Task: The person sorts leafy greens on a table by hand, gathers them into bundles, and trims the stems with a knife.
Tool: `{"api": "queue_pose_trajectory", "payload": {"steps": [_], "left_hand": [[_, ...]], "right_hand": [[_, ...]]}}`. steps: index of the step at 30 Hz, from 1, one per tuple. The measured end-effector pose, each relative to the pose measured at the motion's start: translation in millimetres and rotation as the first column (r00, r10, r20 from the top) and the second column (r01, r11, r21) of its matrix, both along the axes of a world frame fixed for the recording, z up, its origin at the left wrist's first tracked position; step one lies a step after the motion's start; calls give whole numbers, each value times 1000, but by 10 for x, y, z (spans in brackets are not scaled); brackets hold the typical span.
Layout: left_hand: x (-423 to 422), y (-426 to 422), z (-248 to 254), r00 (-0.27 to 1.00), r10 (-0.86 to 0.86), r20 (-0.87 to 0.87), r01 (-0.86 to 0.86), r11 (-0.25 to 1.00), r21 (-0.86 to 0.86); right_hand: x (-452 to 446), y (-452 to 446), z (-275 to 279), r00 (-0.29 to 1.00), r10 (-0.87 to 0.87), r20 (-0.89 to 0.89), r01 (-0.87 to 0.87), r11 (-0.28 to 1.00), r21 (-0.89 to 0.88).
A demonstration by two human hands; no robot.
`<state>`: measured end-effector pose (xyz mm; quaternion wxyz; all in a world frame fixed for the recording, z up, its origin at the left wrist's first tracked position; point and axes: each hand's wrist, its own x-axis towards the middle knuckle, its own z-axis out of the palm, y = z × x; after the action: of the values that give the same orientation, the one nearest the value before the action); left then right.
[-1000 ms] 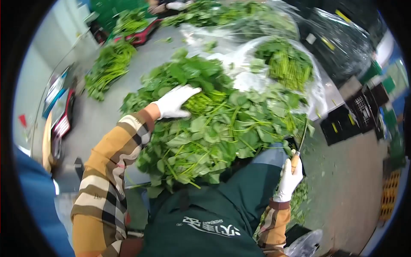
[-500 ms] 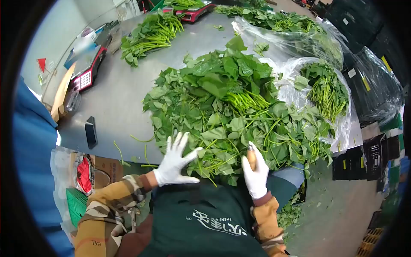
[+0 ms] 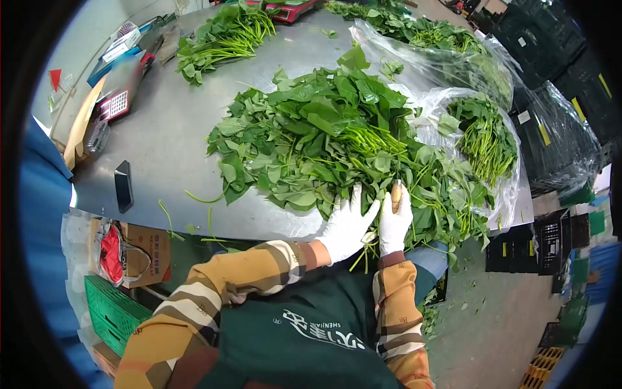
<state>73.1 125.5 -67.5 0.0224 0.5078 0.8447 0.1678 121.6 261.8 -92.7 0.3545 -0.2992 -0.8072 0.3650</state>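
We observe a heap of leafy greens [image 3: 278, 146] spread over the metal worktop [image 3: 175, 149], reaching its near edge right of the middle. At that edge we find our left hand [image 3: 348, 227], white-gloved, its fingers spread and extended against the leaves, the thumb apart and pointing towards our right hand [image 3: 394, 223]. The right hand, likewise gloved and just beside the left, has its fingers closed around a wooden handle [image 3: 396, 196]; we cannot tell what lies beyond the handle's metal end. A dark phone [image 3: 123, 186] rests by the near left corner. Towards the far edge, left of the heap, we note a separate bunch [image 3: 227, 42]; at the right edge, clear plastic [image 3: 512, 152] surrounds a tied-looking bundle [image 3: 483, 139].
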Motion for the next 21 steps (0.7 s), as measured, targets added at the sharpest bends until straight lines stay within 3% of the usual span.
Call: {"api": "queue_pose_trajectory", "payload": {"steps": [3,4,5,6,8,10,12,14,16,17,21], "left_hand": [[43,21,2,997,56,-56,-52,996,71],[51,-30,151,996,56,63,-59,997,55],[63,-62,134,996,65,65,-72,991,111],[108,-74,112,995,75,71,-86,982,167],[241,-21,62,989,109,96,-132,952,275],[364,91,37,982,117,146,-153,952,266],[463,222,37,943,135,306,-219,941,258],[524,362,51,895,120,430,-277,905,323],[553,504,110,854,56,518,-331,825,457],[601,547,144,847,68,527,-337,836,433],[871,676,219,822,16,569,-349,805,480]], "right_hand": [[34,6,60,996,-5,-94,-3,996,-86],[86,-3,115,992,-15,-128,-1,992,-124],[163,-5,184,989,-119,-88,126,988,84],[244,-31,351,979,-172,-110,179,983,50],[374,121,352,930,-356,-84,365,886,286],[447,327,133,932,-363,24,316,842,437],[489,356,-87,958,-259,125,179,877,447],[536,312,-87,985,-120,127,91,973,212],[577,327,-46,995,36,96,-4,948,-318],[601,293,-43,998,31,-46,-44,949,-313],[794,327,464,974,-42,-225,-86,843,-531]]}}
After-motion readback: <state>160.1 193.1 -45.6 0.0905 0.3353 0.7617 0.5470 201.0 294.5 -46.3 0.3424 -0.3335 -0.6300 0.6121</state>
